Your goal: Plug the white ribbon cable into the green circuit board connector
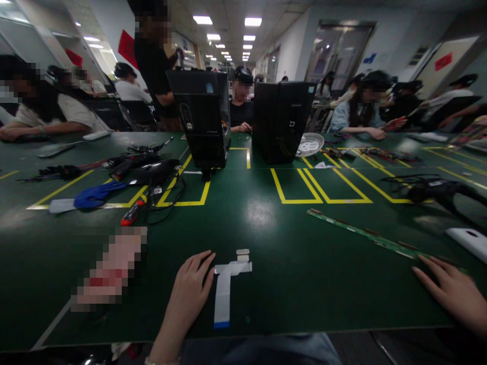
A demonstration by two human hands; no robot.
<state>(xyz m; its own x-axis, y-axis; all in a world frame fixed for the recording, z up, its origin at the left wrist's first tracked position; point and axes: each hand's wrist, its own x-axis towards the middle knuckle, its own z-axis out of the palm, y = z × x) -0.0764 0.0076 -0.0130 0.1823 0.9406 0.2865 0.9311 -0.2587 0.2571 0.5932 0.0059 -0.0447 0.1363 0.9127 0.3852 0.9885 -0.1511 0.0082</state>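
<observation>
My left hand (pixel 193 278) lies on the green table with its fingers stretched out and nothing gripped. Its fingertips come right up to a white flat ribbon cable (pixel 223 294), bent into a T shape, with a blue end and a pale connector at the top. At the right, my right hand (pixel 451 289) rests with fingers extended over the near end of a long, thin green circuit board strip (pixel 365 234). The strip runs diagonally up and left from the fingertips; the hand partly covers its near end.
Two black computer towers (pixel 200 119) stand across the table (pixel 262 299). Left lie a red-handled screwdriver (pixel 133 213), blue glove (pixel 99 194), black cables and a blurred-out item (pixel 114 268). Right are a white device (pixel 470 242) and black cables. People sit around; one person stands.
</observation>
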